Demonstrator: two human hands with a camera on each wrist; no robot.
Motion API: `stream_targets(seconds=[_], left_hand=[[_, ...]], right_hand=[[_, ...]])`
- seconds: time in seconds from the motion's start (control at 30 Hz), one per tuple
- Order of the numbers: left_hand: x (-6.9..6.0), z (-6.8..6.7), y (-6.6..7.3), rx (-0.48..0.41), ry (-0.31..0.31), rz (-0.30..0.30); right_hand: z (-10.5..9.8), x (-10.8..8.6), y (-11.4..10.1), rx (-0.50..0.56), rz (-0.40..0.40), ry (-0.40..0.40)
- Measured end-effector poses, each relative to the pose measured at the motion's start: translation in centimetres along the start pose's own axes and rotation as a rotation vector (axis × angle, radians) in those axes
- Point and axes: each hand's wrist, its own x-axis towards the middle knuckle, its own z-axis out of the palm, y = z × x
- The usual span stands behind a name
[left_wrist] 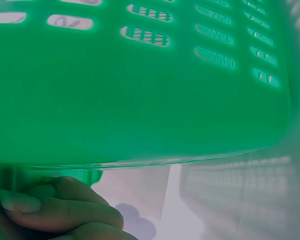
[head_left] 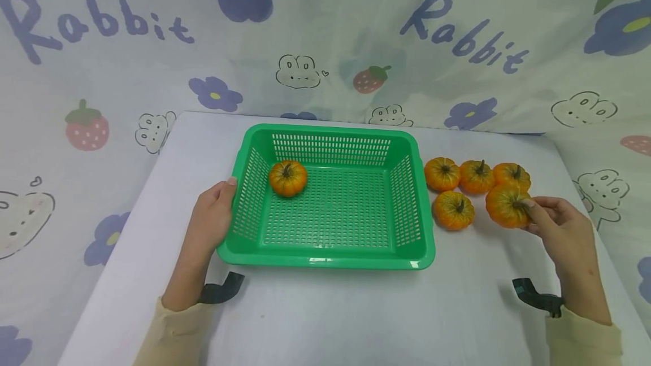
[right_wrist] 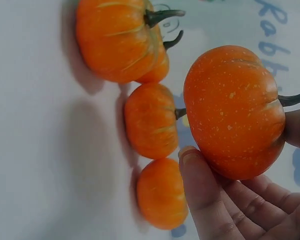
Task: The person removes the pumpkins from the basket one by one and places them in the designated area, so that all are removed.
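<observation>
A green plastic basket [head_left: 325, 260] with slotted walls stands on the table, one small orange pumpkin [head_left: 288, 178] inside near its back left. My left hand [head_left: 213, 213] grips the basket's left rim; in the left wrist view its curled fingers [left_wrist: 65, 210] show under the rim. My right hand [head_left: 567, 227] pinches another pumpkin [right_wrist: 235, 112] between thumb and fingers, lifted off the table, its stem pointing up. Close by on the table sit several more pumpkins: a front one [head_left: 454, 210], and a back row with a left [head_left: 442, 174], a middle [head_left: 477, 177] and a right pumpkin [head_left: 513, 175].
The white table [head_left: 325, 315] carries the basket left of the pumpkins. Behind it hangs a pale cloth [head_left: 335, 33] printed with rabbits, flowers and strawberries. A black strap piece [head_left: 536, 297] juts from the right wrist, and a similar one [head_left: 222, 290] from the left.
</observation>
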Motion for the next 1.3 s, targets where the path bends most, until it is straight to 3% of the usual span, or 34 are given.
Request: stream_targets(seconds=[0.2,0.63,1.3], left_hand=[[0.0,0.0,0.0,-0.004,0.000,0.001],[0.0,0.0,0.0,-0.005,0.003,0.014],[-0.1,0.0,0.0,-0.004,0.003,0.006]], right_hand=[[0.1,0.2,0.6,0.031,0.032,-0.009],[1.1,0.4,1.4,0.036,0.019,-0.011],[2.2,1.0,2.5,-0.017,0.034,-0.099]])
